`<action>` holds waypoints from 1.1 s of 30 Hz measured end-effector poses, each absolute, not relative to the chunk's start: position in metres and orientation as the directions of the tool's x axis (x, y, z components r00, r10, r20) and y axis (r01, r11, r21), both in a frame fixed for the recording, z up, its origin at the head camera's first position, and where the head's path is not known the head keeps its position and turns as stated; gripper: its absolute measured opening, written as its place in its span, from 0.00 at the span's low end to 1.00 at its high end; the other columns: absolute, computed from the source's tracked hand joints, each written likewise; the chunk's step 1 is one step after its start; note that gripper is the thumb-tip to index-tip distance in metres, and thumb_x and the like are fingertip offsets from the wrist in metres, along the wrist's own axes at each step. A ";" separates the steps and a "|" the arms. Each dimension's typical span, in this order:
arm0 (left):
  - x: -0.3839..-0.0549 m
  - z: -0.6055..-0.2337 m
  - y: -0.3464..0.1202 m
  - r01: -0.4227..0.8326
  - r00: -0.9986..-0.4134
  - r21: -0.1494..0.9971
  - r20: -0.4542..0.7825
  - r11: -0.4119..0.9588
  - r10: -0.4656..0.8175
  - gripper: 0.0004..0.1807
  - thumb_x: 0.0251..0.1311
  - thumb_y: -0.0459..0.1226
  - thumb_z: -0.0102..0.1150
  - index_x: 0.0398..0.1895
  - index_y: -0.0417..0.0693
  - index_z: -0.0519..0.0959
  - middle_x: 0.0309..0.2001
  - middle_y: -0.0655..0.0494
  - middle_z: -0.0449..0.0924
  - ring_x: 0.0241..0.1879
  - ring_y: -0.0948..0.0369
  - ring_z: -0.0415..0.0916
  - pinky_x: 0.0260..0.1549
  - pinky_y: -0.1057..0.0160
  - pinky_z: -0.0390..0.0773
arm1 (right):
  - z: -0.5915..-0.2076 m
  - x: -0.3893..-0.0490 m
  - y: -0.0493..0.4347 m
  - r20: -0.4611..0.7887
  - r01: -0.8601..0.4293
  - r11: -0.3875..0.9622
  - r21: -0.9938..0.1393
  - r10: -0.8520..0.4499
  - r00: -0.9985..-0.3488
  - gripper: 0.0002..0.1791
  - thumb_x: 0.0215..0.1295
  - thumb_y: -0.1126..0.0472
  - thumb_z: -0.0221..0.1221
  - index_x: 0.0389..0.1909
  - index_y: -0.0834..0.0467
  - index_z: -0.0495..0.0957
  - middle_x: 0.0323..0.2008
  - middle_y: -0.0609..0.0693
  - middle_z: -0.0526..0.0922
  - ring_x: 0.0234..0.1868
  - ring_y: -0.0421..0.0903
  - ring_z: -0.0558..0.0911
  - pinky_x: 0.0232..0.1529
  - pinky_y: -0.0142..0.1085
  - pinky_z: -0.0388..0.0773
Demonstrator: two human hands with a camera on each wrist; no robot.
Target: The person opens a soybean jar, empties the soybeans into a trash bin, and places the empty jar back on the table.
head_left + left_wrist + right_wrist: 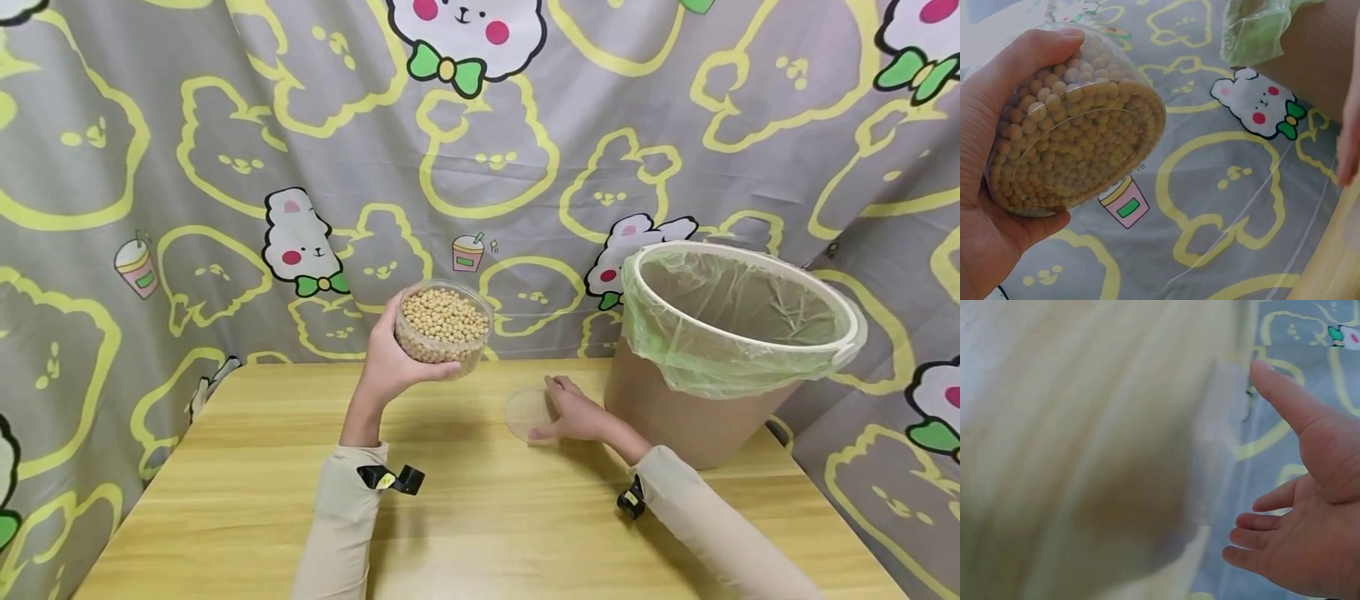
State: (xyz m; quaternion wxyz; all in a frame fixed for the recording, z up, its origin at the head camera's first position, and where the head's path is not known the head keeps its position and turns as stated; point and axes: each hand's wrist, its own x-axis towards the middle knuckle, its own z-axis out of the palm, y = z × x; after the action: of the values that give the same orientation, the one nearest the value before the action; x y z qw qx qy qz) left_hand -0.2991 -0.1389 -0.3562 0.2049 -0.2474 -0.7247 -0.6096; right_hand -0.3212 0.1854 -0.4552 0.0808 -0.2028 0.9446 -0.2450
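"At the centre of the head view: what is listed?"

"One round clear tub (431,348), smooth-walled, holding pale yellow beans (444,315) nearly to the rim. Left half of the left wrist view: its base, marked with a faint ring, beans packed against the plastic."

"And its place?"

"Raised above the wood-grain table (480,517), in the left hand (396,364); thumb across the near side, fingers bent round the other."

"The right hand (577,414)?"

"Right of centre in the head view, at one thin translucent disc (527,415). Thumb and fingers spread apart in the right wrist view. Whether skin meets the disc: cannot tell."

"Parts obscured?"

"Several. Tub: part of its wall behind the left hand. Left fingers: mostly behind the tub in the head view. Disc: right edge covered by the right hand there, outline blurred in the right wrist view; flat or lifted, cannot tell. Brown bin (667,417), right of the head view: upper wall under a green liner (690,362), floor out of sight; cut off at upper right in the left wrist view. Right hand: mostly cropped by that view's right edge."
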 end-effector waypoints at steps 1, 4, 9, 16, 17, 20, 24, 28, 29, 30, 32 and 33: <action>-0.300 -0.357 -0.138 0.611 -0.791 0.780 0.602 0.133 0.109 0.62 0.29 0.30 0.87 0.75 0.53 0.64 0.69 0.49 0.69 0.66 0.53 0.70 0.66 0.48 0.72 | -0.450 -0.320 0.186 -0.024 -0.363 0.797 -0.483 -0.426 -0.904 0.65 0.54 0.40 0.74 0.77 0.74 0.49 0.75 0.74 0.54 0.75 0.70 0.60 0.74 0.61 0.62; -0.301 -0.358 -0.138 0.615 -0.789 0.778 0.606 0.127 0.104 0.62 0.29 0.29 0.86 0.75 0.54 0.64 0.69 0.50 0.69 0.66 0.54 0.70 0.66 0.50 0.73 | -0.427 -0.312 0.186 0.079 -0.434 0.797 -0.420 -0.444 -0.892 0.58 0.57 0.42 0.73 0.77 0.69 0.55 0.75 0.71 0.58 0.74 0.69 0.64 0.72 0.61 0.64; -0.302 -0.358 -0.138 0.608 -0.794 0.784 0.601 0.127 0.096 0.62 0.29 0.29 0.87 0.75 0.55 0.65 0.69 0.52 0.69 0.66 0.56 0.70 0.65 0.52 0.73 | -0.377 -0.296 0.184 0.320 -0.577 0.783 -0.233 -0.499 -0.806 0.45 0.61 0.46 0.71 0.74 0.61 0.66 0.71 0.65 0.69 0.69 0.65 0.72 0.66 0.61 0.72; -0.303 -0.361 -0.138 0.601 -0.799 0.788 0.596 0.130 0.079 0.61 0.30 0.30 0.87 0.75 0.55 0.65 0.69 0.51 0.70 0.67 0.55 0.70 0.65 0.51 0.74 | -0.316 -0.278 0.197 0.734 -0.710 0.702 0.052 -0.509 -0.450 0.31 0.59 0.58 0.72 0.62 0.66 0.78 0.57 0.64 0.82 0.57 0.64 0.81 0.61 0.57 0.77; -0.303 -0.361 -0.138 0.601 -0.799 0.789 0.596 0.131 0.076 0.61 0.30 0.30 0.87 0.75 0.55 0.65 0.69 0.51 0.70 0.67 0.55 0.70 0.65 0.50 0.74 | -0.311 -0.276 0.202 0.769 -0.703 0.706 0.092 -0.499 -0.400 0.29 0.59 0.60 0.71 0.60 0.67 0.79 0.55 0.65 0.83 0.56 0.64 0.81 0.60 0.57 0.78; -0.301 -0.360 -0.136 0.598 -0.801 0.791 0.594 0.132 0.069 0.61 0.30 0.30 0.87 0.75 0.55 0.65 0.69 0.52 0.70 0.67 0.55 0.70 0.65 0.49 0.74 | -0.301 -0.273 0.220 0.835 -0.639 0.749 0.175 -0.456 -0.306 0.25 0.60 0.62 0.69 0.57 0.69 0.80 0.51 0.66 0.84 0.51 0.65 0.82 0.59 0.56 0.77; -0.297 -0.359 -0.130 0.592 -0.806 0.794 0.589 0.138 0.064 0.62 0.29 0.31 0.87 0.75 0.55 0.64 0.68 0.52 0.70 0.66 0.55 0.71 0.65 0.48 0.74 | -0.301 -0.268 0.247 0.870 -0.528 0.819 0.225 -0.413 -0.270 0.21 0.63 0.63 0.65 0.55 0.69 0.81 0.47 0.66 0.84 0.47 0.66 0.82 0.57 0.57 0.77; -0.295 -0.354 -0.119 0.587 -0.809 0.793 0.583 0.164 0.073 0.63 0.28 0.33 0.88 0.76 0.55 0.63 0.68 0.52 0.70 0.66 0.55 0.71 0.65 0.47 0.74 | -0.307 -0.263 0.266 0.886 -0.433 0.866 0.252 -0.386 -0.257 0.17 0.65 0.64 0.62 0.52 0.69 0.83 0.42 0.65 0.85 0.42 0.66 0.82 0.49 0.57 0.77; -0.295 -0.352 -0.115 0.584 -0.811 0.792 0.580 0.178 0.076 0.64 0.28 0.34 0.88 0.76 0.55 0.63 0.68 0.52 0.71 0.66 0.55 0.71 0.64 0.47 0.74 | -0.308 -0.261 0.270 0.889 -0.413 0.874 0.256 -0.381 -0.256 0.17 0.66 0.63 0.62 0.52 0.69 0.83 0.41 0.65 0.86 0.41 0.66 0.82 0.48 0.57 0.77; -0.294 -0.349 -0.112 0.581 -0.813 0.791 0.578 0.194 0.078 0.64 0.28 0.35 0.88 0.76 0.56 0.62 0.68 0.52 0.71 0.66 0.54 0.71 0.64 0.47 0.75 | -0.309 -0.260 0.273 0.892 -0.398 0.881 0.255 -0.373 -0.254 0.16 0.67 0.63 0.61 0.51 0.69 0.83 0.40 0.65 0.86 0.40 0.66 0.82 0.46 0.57 0.77; -0.294 -0.343 -0.104 0.576 -0.815 0.788 0.573 0.218 0.085 0.64 0.28 0.38 0.89 0.76 0.58 0.63 0.67 0.52 0.72 0.65 0.54 0.72 0.63 0.47 0.76 | -0.310 -0.258 0.277 0.899 -0.380 0.891 0.248 -0.357 -0.252 0.15 0.69 0.62 0.60 0.49 0.69 0.84 0.37 0.65 0.86 0.37 0.65 0.82 0.43 0.57 0.77; -0.294 -0.339 -0.100 0.575 -0.816 0.785 0.572 0.228 0.088 0.64 0.27 0.40 0.89 0.75 0.59 0.63 0.66 0.52 0.72 0.65 0.54 0.72 0.62 0.47 0.76 | -0.310 -0.257 0.279 0.902 -0.371 0.896 0.244 -0.351 -0.253 0.15 0.69 0.62 0.60 0.49 0.69 0.84 0.36 0.65 0.86 0.36 0.65 0.81 0.42 0.57 0.77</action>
State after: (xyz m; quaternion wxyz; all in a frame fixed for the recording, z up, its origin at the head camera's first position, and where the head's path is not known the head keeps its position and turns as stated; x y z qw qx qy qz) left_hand -0.2936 -0.1003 -0.3389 0.2096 -0.2198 -0.7549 -0.5813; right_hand -0.2568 0.2794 -0.3097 -0.5671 -0.2281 0.7914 -0.0091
